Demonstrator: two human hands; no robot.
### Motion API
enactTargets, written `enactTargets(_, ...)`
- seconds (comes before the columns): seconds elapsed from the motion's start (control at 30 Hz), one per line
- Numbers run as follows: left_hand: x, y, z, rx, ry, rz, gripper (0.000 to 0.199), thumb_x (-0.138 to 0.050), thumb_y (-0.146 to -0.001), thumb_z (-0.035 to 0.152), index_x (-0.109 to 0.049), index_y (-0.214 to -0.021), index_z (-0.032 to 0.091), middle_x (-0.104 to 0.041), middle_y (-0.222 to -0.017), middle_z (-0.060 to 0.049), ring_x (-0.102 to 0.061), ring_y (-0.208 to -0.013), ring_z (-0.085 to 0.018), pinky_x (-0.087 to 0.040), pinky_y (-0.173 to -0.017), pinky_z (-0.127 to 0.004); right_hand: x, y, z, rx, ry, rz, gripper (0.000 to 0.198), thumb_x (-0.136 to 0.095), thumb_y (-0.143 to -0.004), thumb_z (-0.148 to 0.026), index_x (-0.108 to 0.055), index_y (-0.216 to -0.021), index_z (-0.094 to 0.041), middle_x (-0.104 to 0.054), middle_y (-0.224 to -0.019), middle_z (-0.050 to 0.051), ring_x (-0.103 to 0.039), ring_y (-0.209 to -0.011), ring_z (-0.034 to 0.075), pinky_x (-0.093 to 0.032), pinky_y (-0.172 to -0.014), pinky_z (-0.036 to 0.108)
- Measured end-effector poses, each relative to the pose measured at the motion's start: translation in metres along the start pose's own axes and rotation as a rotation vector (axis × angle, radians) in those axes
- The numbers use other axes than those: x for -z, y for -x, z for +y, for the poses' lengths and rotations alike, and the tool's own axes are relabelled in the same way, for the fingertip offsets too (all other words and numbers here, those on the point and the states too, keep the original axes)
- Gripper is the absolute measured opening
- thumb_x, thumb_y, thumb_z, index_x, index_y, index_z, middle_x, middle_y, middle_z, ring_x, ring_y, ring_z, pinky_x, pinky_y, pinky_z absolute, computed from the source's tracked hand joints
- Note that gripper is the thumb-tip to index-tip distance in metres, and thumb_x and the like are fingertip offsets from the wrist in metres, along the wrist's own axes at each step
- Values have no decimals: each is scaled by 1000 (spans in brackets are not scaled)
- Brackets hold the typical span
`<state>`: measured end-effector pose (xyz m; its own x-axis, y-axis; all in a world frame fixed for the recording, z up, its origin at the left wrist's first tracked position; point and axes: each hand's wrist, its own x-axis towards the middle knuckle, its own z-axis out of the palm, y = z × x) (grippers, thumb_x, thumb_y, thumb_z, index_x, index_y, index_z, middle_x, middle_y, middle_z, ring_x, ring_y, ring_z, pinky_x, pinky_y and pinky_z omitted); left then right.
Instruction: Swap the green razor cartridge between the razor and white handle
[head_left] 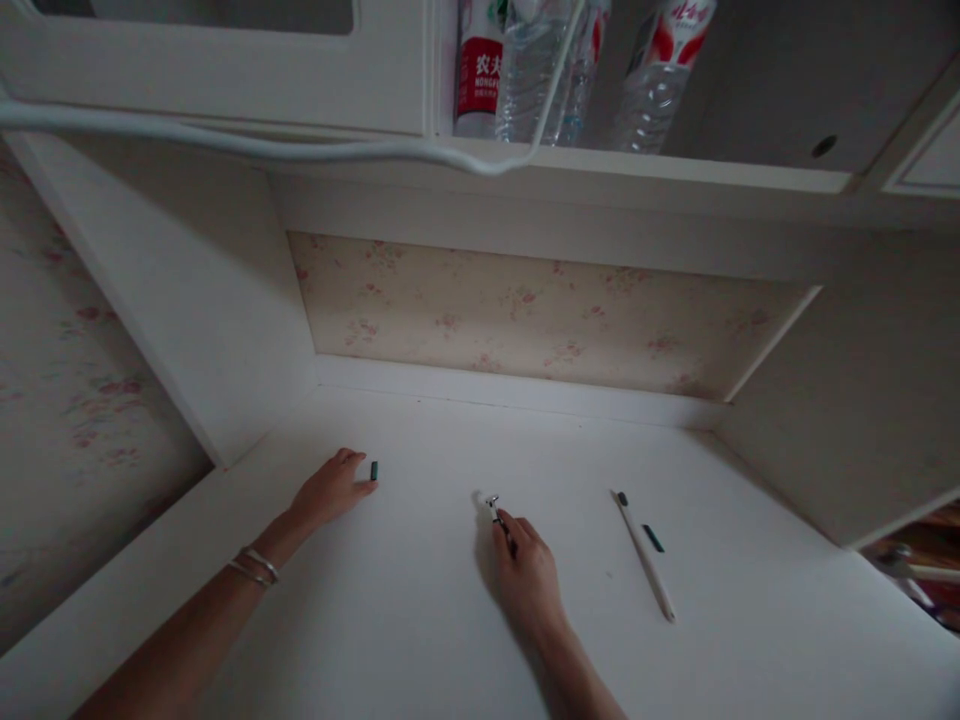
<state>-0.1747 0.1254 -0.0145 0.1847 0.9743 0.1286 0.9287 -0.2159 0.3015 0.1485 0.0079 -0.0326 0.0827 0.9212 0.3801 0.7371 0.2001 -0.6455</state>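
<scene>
Small metal-tipped tool (495,508) lay on white desk surface (420,620), near centre; dark handle end under right hand (529,575), shiny tip pointing away toward back wall. Right fingers curled over handle, grasping it, tip resting on desk. Left hand (330,490) flat on desk, palm down, fingers loosely spread, holding nothing; fingertips just beside small dark green piece (373,470), contact not discernible. Two thin bangles (256,566) on left wrist. Long white pen-like stick (645,555) with dark tip, lying diagonally right of right hand, well apart from it. Second small dark piece (653,538) just beside stick, on its right. Above: shelf with plastic water bottles (540,70), one with red label; white cable (300,150) draped along shelf edge. Floral wallpaper panel (525,320) behind desk. Lighting dim; fine detail of tool not resolvable.
</scene>
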Motion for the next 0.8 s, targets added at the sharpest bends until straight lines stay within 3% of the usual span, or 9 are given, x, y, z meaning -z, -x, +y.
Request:
enactTargets(0.3, -4, -22, -8, -48, 64, -91, 43, -61, -69, 38, -65, -107, 16, -61, -111, -10, -60, -99, -24, -42, -90, -30, -2, -2, 1, -61, -294, 114, 38, -37, -95, -41, -64, -111, -19, -64, -91, 7, -59, -83, 19, -47, -74, 28)
enactTargets(0.5, 1, -20, -2, -58, 88, -77, 34, -65, -68, 35, -68, -97, 17, -62, -101, -8, -61, -93, -22, -44, -84, -27, -1, 0, 0, -95, -386, 71, 34, -42, -93, -40, -66, -107, -20, -63, -90, 6, -58, -81, 18, -44, -73, 28)
enactTargets(0.63, 8, -6, 12, -54, 105, -12, 30, -62, -72, 37, -66, -96, 19, -60, -100, -6, -61, -88, -20, -45, -77, -27, -3, 1, 2, -129, -443, 55, 33, -42, -93, -39, -64, -108, -19, -61, -89, 5, -56, -78, 18, -43, -71, 28)
enactTargets(0.8, 14, 20, 52, -106, 184, 224, 24, -62, -74, 38, -62, -93, 23, -58, -99, -1, -59, -74, -14, -46, -71, -25, -8, 1, 1, -210, -634, 58, 33, -44, -92, -42, -62, -106, -18, -53, -70, -1, -49, -58, 14, -39, -56, 25)
